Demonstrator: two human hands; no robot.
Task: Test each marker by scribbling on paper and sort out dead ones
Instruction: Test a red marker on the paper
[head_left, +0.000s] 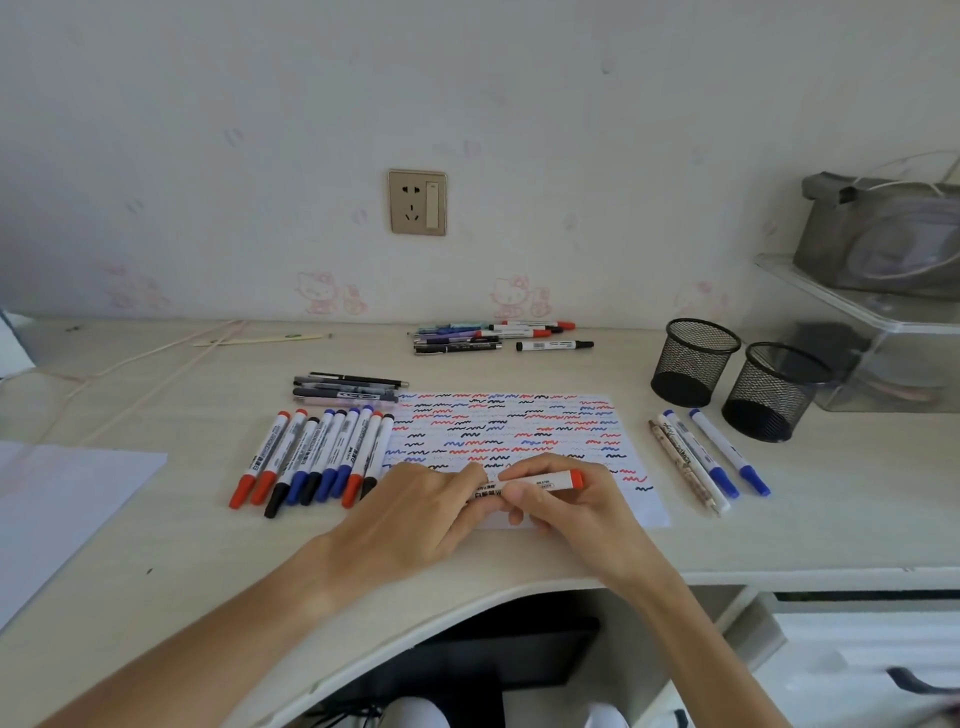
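A white marker with a red end (545, 482) lies level above the near edge of the scribbled paper (519, 426). My right hand (566, 499) pinches its barrel and my left hand (421, 512) grips its left end, which is hidden by my fingers. The sheet is covered with red, blue and black squiggles. A row of several red, blue and black markers (317, 457) lies left of the paper. Several pens (345, 389) sit above that row.
A further pile of markers and pens (493, 335) lies near the wall. Thin blue pens (711, 457) lie right of the paper, beside two black mesh pen cups (693, 361) (774, 392). A blank sheet (62, 499) lies at far left. A clear shelf unit (883, 332) stands at right.
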